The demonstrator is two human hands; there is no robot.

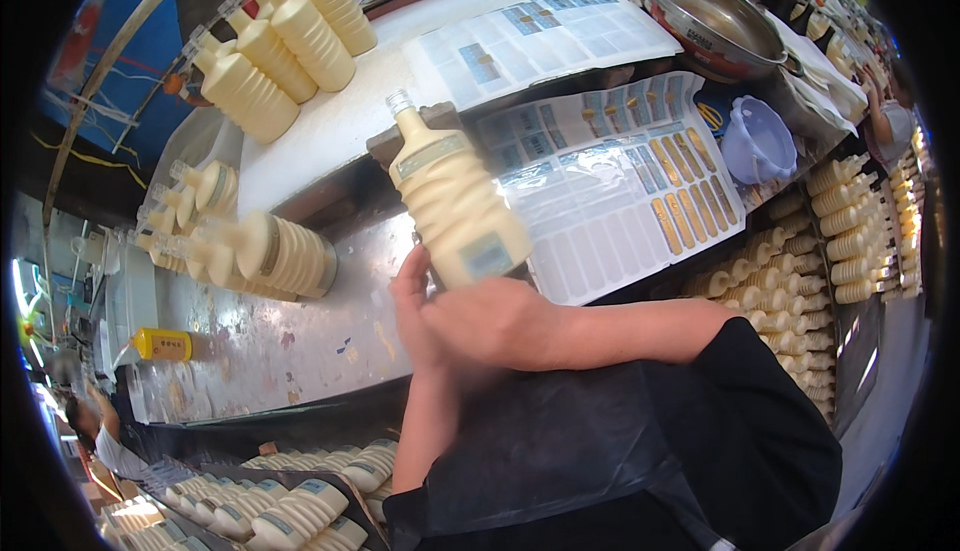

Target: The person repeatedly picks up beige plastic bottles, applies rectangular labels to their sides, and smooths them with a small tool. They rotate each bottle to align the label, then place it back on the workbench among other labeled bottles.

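A cream ribbed bottle (460, 201) with a clear threaded neck lies on a dark support in front of me, its neck pointing away. It bears a grey band label near the shoulder and a small square label near the base. My left hand (412, 301) is against the bottle's lower left side, its fingers curled at the edge and partly hidden. Crossing in front of it, my right hand (495, 321) is bent into a fist beside the bottle's base. The undersides of its fingers are hidden, so whatever they pinch does not show.
Label sheets (620, 171) lie to the right, with another sheet (540, 36) behind on a white board. Similar bottles (290, 41) stand far left; more (265, 251) lie below them. A yellow bottle (162, 344), a purple basket (758, 141) and a metal basin (710, 11) sit around.
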